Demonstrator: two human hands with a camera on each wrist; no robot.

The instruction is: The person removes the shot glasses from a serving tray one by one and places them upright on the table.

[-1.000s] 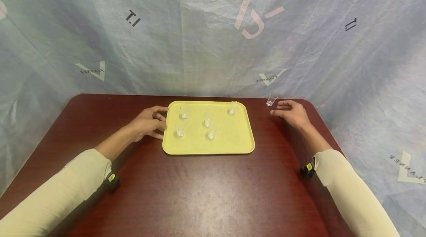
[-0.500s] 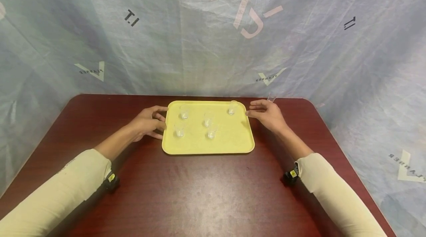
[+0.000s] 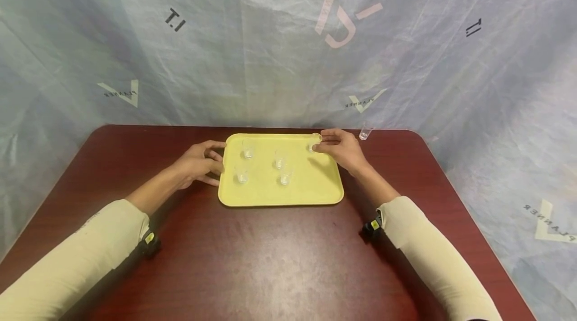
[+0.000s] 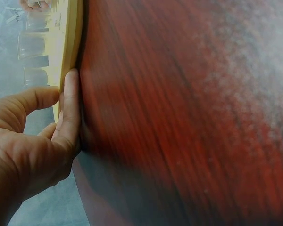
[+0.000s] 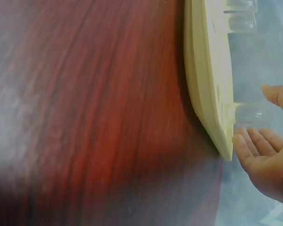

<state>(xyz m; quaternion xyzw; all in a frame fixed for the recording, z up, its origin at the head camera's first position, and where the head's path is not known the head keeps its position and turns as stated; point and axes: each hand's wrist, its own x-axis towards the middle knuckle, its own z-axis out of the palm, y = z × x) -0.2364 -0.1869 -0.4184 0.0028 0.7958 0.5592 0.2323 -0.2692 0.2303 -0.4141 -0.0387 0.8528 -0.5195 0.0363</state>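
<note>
A yellow tray (image 3: 308,192) lies on the table with several small clear glasses standing on it. At its left edge my left hand (image 3: 196,163) pinches the rim, with the thumb (image 4: 43,98) on the upper side and fingers low against the outer side. My right hand (image 3: 343,148) is over the tray's back right corner, around one glass (image 3: 314,138). In the right wrist view, thumb and fingers are spread about that glass (image 5: 250,113), with a gap between the thumb and it. Two other glasses, a front left one (image 3: 242,176) and a middle one (image 3: 285,178), stand farther left.
Another clear glass (image 3: 365,132) stands on the dark red table (image 3: 270,261) near its back right edge, behind my right hand. Grey printed sheeting (image 3: 252,50) hangs directly behind the table and along its sides.
My right hand has moved left from beside the lone glass on the table to the glass in the tray's back right corner. My left hand stays at the rim.
</note>
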